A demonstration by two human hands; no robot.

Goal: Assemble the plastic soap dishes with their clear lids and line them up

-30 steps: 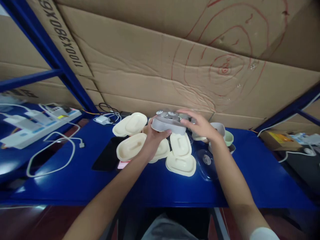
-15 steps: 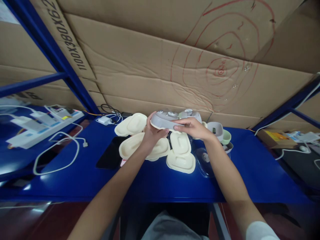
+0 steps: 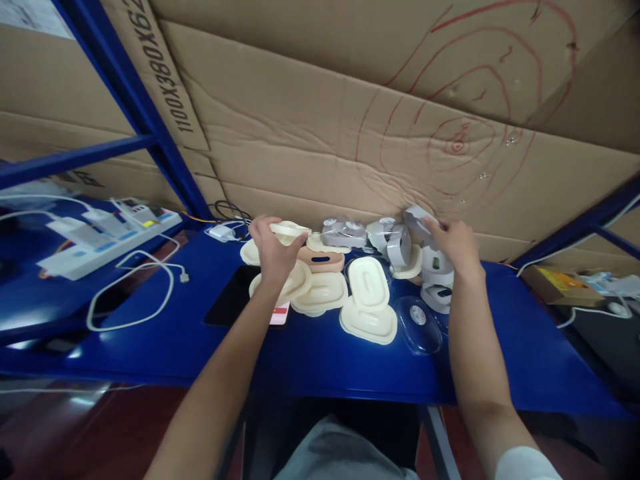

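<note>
Holds cream tray (image 3: pixel 290 229) in left hand (image 3: pixel 273 252) at back left, pinches gray tub (image 3: pixel 416 219) in right hand (image 3: pixel 457 245) at back right, with one gray box (image 3: pixel 345 235) seemingly lidded, more trays (image 3: pixel 369 281) and a clear lid (image 3: pixel 419 333) loose.

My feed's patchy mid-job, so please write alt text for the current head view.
At a blue table, a person's left hand grips a shallow cream piece, while their right hand holds a grey piece near the cardboard backing. Other cream pieces, grey containers and a clear lid lie around the middle.
</note>
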